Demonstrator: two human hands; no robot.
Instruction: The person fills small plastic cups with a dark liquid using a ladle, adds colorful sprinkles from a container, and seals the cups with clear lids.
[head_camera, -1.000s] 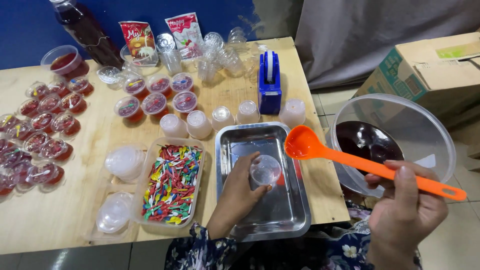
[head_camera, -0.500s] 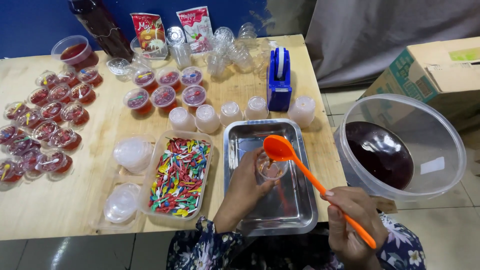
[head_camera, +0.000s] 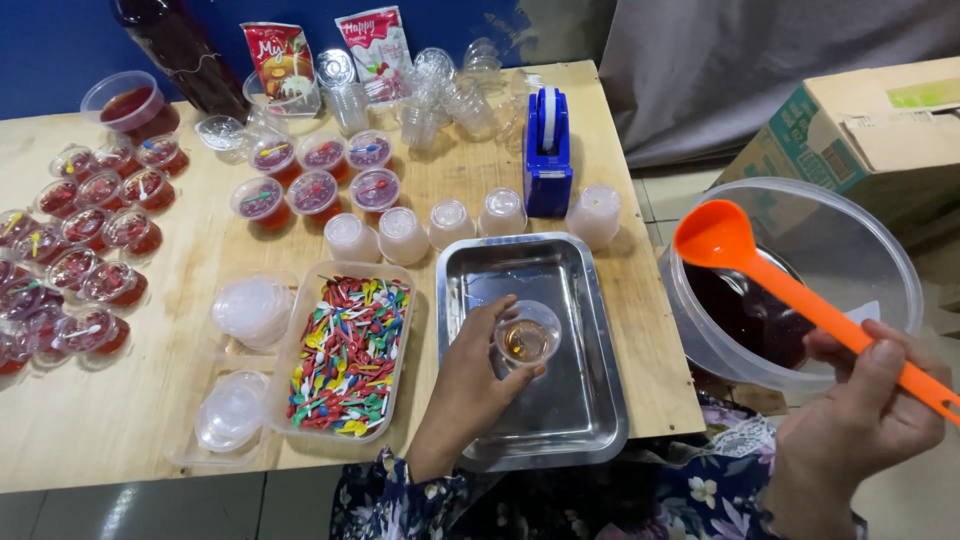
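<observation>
Ladle (head_camera: 760, 270) swung (right hand (head_camera: 850, 430)) over bowl (head_camera: 880, 250); left hand (head_camera: 470, 385) holds cup (head_camera: 527, 335).

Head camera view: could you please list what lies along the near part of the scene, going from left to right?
Stack of clear lids → tub of coloured picks → left hand → small cup in the metal tray → big clear bowl → right hand holding the orange ladle.

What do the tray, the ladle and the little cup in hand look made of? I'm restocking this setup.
Tray: likely stainless steel; grey, glossy, mirror-like reflections. Ladle in the right hand: probably plastic; uniform bright orange, smooth with a soft sheen. Cup in the left hand: thin clear plastic, apparently; the liquid inside shows through.
</observation>
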